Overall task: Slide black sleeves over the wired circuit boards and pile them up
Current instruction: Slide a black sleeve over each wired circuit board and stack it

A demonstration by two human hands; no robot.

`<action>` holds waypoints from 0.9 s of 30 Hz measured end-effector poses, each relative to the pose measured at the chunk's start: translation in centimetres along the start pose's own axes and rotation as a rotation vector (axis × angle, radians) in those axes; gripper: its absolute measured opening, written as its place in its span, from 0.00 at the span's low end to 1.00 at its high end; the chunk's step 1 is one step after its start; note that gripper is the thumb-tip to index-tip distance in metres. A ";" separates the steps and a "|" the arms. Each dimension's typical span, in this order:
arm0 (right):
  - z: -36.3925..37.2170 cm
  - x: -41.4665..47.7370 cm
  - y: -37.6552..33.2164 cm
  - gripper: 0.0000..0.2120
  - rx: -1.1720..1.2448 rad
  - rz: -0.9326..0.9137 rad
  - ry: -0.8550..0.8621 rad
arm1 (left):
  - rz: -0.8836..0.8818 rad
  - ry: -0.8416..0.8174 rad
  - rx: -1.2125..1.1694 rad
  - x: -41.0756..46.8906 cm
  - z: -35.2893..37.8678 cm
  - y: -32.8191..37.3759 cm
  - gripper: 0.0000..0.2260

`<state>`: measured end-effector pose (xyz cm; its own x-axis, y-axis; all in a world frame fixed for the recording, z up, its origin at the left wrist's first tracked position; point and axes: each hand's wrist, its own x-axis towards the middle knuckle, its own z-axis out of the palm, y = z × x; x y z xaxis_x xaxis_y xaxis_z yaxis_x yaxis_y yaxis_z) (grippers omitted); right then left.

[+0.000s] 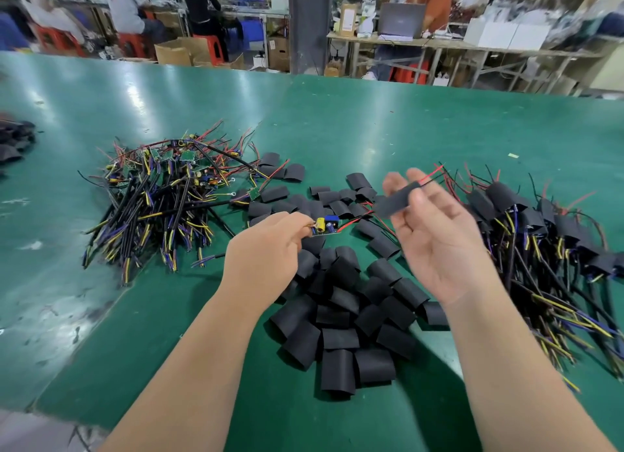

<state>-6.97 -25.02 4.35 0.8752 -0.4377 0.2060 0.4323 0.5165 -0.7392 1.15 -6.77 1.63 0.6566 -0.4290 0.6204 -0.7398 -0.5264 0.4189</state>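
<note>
Left hand (270,252): grip pinched on the board (326,226), mid-frame, just above the loose sleeves (347,316). Right hand (439,242): thumb and fingers grasp one sleeve (391,204). The board's wires (430,178) poke out of its far end; the board is not yet inside.

Risks (judged):
- Bare pile (158,194), left of centre, is tangled; pulling the next board could drag its neighbours.
- The board's tall parts may catch the sleeve mouth if fed in tilted.
- The right grip looks light, so the sleeve could slip along the wires.
- Tugging the thin wires might strain their joints.

Room: the surface (371,120) lies open beyond the piles, and its near edge crosses the lower left corner. The done pile (540,235) sits just beside the right hand and runs to the right frame edge, leaving little clearance there.
</note>
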 end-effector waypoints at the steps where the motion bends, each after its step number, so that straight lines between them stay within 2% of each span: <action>1: 0.4 -0.1 0.8 0.12 -0.049 0.017 -0.021 | 0.007 0.013 -0.007 -0.1 0.1 0.2 0.10; 3: 1.1 -0.3 2.1 0.13 -0.137 0.059 -0.026 | 0.018 0.031 -0.019 -0.2 0.2 0.5 0.09; 6: 1.2 -0.4 2.8 0.21 -0.238 0.105 0.053 | 0.004 0.052 -0.041 -0.1 0.3 0.4 0.10; 11: 1.2 -0.7 3.1 0.07 -0.153 0.109 0.037 | 0.010 0.066 -0.072 -0.1 0.3 0.5 0.13; 14: 1.5 -0.8 3.5 0.10 -0.119 0.146 0.063 | 0.045 0.043 -0.038 -0.1 0.3 0.8 0.16; 17: 1.7 -1.2 4.0 0.11 -0.378 0.094 0.016 | 0.051 -0.005 0.053 -0.2 0.3 0.8 0.16; 19: 1.9 -1.4 4.2 0.10 -0.462 0.072 -0.007 | 0.029 -0.014 0.057 -0.2 0.4 0.7 0.16; 24: 2.1 -1.4 4.4 0.09 -0.392 0.152 -0.014 | -0.015 0.057 -0.105 -0.1 0.8 0.7 0.11; 27: 2.5 -1.6 4.3 0.07 -0.321 0.199 0.003 | -0.025 0.063 -0.208 -0.1 0.8 0.6 0.16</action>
<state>-5.92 -20.21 2.45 0.9344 -0.3544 0.0367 0.1634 0.3347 -0.9281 0.79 -7.61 1.26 0.6694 -0.3678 0.6455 -0.7421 -0.3703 0.5586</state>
